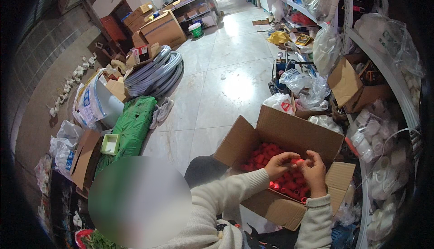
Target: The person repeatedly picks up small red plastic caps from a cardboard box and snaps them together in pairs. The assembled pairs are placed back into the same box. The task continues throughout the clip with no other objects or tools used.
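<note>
Above an opened cardboard box (296,127), my two hands come together at chest-near height. Between their fingertips is a small red plastic pipe fitting (297,161), partly covered by the fingers. My left hand (279,165) pinches it from the left. From the right, my right hand (315,176) closes on it with thumb and fingers. Many loose red pipe fittings (257,157) lie heaped inside the box, short and tube-shaped, some with their round openings showing. The box flaps stand spread outward. Cream knit sleeves cover both my forearms.
Shelving (384,59) with bagged white fittings (370,131) runs along the right. Plastic bags (305,86) lie beyond the box. Leftward are a green wrapped bundle (129,129), shoes (162,112) and coiled grey hose (158,75). A blurred round patch hides the lower left.
</note>
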Action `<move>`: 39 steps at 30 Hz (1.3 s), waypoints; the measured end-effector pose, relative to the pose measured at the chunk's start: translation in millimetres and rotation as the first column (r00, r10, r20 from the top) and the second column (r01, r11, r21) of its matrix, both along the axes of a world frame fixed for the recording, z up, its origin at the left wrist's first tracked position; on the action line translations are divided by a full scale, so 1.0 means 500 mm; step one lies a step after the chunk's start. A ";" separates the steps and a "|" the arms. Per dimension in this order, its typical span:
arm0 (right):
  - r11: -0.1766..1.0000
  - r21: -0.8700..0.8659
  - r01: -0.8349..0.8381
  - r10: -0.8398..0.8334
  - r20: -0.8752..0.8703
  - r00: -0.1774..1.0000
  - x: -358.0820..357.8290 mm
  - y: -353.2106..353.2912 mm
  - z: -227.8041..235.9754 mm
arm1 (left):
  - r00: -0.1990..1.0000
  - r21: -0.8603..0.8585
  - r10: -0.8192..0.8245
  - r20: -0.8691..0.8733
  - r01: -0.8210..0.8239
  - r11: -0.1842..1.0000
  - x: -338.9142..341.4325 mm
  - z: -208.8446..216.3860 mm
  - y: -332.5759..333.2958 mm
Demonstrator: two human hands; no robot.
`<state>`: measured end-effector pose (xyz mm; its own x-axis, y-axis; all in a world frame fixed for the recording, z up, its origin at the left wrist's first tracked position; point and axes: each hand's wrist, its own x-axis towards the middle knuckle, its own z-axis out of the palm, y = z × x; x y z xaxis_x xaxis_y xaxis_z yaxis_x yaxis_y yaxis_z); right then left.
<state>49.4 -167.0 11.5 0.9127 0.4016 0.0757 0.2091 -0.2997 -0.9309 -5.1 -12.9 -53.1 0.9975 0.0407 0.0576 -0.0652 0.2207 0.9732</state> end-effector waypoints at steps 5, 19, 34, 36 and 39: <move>0.997 0.078 0.014 -0.009 -0.056 0.998 -0.006 0.005 0.002 | 1.000 0.103 0.006 0.014 -0.007 0.995 0.000 0.015 0.000; 0.997 0.074 -0.029 0.027 0.027 0.999 -0.010 0.006 0.012 | 0.999 -0.043 -0.018 0.045 0.020 0.999 -0.001 0.011 0.000; 0.996 0.075 -0.050 0.035 0.196 0.980 -0.005 0.004 0.003 | 0.998 0.035 -0.017 -0.053 0.019 0.999 -0.004 0.035 0.000; 0.997 -0.009 -0.072 0.073 0.151 0.986 0.007 -0.007 -0.020 | 0.992 0.004 -0.033 -0.120 0.034 0.999 -0.004 0.038 0.001; 0.997 -0.047 -0.058 0.058 0.003 0.998 0.004 -0.008 -0.010 | 0.992 -0.006 -0.024 -0.122 0.024 1.000 -0.004 0.046 0.001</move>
